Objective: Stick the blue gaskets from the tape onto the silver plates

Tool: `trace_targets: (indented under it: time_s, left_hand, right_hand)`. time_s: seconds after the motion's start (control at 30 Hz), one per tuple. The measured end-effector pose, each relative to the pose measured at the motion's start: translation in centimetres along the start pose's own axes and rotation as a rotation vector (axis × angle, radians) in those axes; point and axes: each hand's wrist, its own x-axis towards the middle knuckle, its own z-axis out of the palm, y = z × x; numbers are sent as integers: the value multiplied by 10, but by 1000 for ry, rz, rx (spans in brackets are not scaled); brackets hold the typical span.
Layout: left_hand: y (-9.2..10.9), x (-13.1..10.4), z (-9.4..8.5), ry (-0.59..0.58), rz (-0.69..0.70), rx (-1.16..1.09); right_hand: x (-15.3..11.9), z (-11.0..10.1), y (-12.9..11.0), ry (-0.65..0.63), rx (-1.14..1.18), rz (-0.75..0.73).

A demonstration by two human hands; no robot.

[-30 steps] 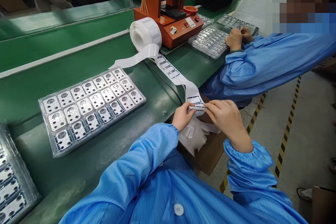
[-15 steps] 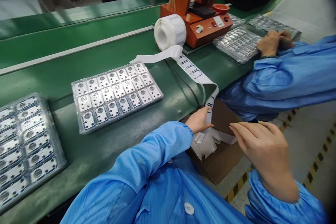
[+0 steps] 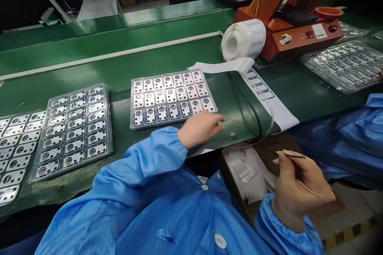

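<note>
My left hand (image 3: pixel 201 128) is over the front right corner of a clear plastic tray (image 3: pixel 172 96) filled with rows of small silvery plates. Its fingers are curled together, and whatever may be in them is hidden; I cannot tell whether it touches the tray. Some plates in the front row show dark blue outlines. Lower right, my right hand (image 3: pixel 302 189) pinches a thin dark tool (image 3: pixel 295 156), possibly tweezers, above an open box. A white backing strip (image 3: pixel 278 107) with dark rectangular outlines runs from a label roll (image 3: pixel 243 40) to the bench edge.
Two more plate trays, a nearer one (image 3: pixel 73 129) and one cut off (image 3: pixel 18 147), lie at left. An orange machine (image 3: pixel 299 36) stands behind the roll. Cables (image 3: pixel 259 121) hang over the bench edge. White paper scraps (image 3: pixel 248 177) fill the box below. A co-worker's blue sleeve (image 3: pixel 359 127) is at right.
My left hand has left the hanging strip and moved left to the tray's corner. My right hand has turned, showing the thin tool. The view has swung left, bringing more trays in.
</note>
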Motion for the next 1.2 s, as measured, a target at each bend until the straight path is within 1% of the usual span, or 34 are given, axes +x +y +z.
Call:
trace_targets:
  time_s: [0.07,0.13,0.2,0.27,0.43,0.53,0.63,0.77,0.87,0.97,1.1,1.2]
  left_hand:
    - [-33,3,-9,111,-98,55]
    - [-61,7,-11,149,-194,131]
    - [-79,9,-10,140,-264,190]
    - [-88,10,-7,126,-301,213]
    - [-89,10,-4,141,-301,196]
    - [-87,10,-1,173,-250,162]
    - [-85,8,3,194,-220,154]
    - [-85,7,1,154,-297,171]
    - [-85,8,-3,117,-290,183]
    - [-85,10,-5,116,-277,204]
    - [-84,12,-2,157,-266,174]
    - [-79,10,1,229,-213,45]
  right_hand:
    - [-6,14,-8,-5,207,243]
    - [-10,24,-16,-49,333,422]
    - [-13,29,-20,-110,374,517]
    - [-16,31,-21,-143,377,546]
    - [-21,33,-15,-167,357,551]
    - [-22,36,-15,-164,335,542]
    - [-24,40,-16,-156,299,493]
    - [-25,42,-17,-196,287,445]
    - [-26,43,-17,-208,296,437]
    - [-26,44,-16,-219,274,443]
    - [-27,46,-16,-212,251,450]
    - [-29,48,-17,-224,244,466]
